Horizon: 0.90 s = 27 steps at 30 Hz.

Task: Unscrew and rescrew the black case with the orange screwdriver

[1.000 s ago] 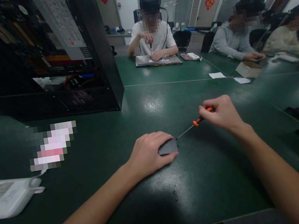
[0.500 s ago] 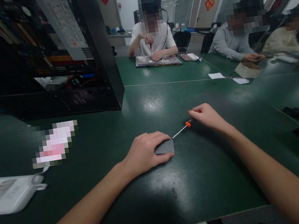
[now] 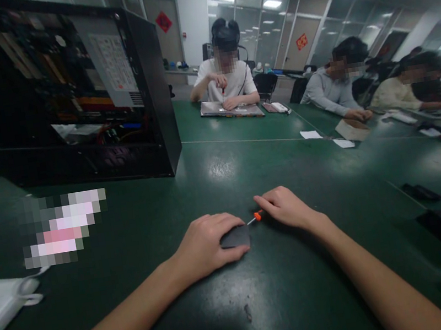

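My left hand grips a small grey block on the green table, thumb on its near side and fingers on its far side. To the right, my right hand is closed around a screwdriver with an orange and black handle. The screwdriver's metal shaft points left, and its tip is at the right edge of the grey block. Whether the tip is inside the block cannot be made out.
An open black computer case stands at the back left. A white device with a loop lies at the left edge. Across the table a person works on a flat panel. Dark objects lie at the right.
My right hand has moved left and closer to the block, and less of the screwdriver's shaft shows. The view has tilted up a little. My left hand keeps its hold.
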Each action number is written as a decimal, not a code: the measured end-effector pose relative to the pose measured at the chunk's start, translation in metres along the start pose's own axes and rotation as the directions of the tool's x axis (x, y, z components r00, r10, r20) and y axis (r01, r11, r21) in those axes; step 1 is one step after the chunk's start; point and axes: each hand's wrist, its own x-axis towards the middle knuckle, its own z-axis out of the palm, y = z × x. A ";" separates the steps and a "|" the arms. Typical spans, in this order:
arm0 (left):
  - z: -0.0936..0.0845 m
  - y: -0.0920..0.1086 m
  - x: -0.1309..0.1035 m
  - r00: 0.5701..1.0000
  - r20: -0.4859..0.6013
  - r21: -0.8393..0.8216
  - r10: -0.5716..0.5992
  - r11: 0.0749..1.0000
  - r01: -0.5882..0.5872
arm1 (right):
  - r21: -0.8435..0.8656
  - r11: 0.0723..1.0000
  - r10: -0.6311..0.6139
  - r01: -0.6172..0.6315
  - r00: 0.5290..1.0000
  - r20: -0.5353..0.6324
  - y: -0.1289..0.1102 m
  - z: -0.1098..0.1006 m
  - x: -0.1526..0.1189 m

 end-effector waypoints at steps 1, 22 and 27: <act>0.000 0.000 0.000 1.000 0.001 -0.004 -0.006 1.000 0.006 | -0.004 1.000 -0.012 0.012 1.000 0.006 -0.003 0.001 0.000; -0.007 -0.017 0.001 0.968 -0.195 -0.083 -0.160 0.986 0.146 | 0.029 1.000 0.008 -0.007 1.000 -0.014 -0.006 0.003 -0.001; -0.004 -0.024 -0.001 0.959 -0.216 -0.096 -0.186 0.981 0.169 | 0.000 1.000 -0.030 0.030 0.999 0.036 -0.005 0.003 -0.002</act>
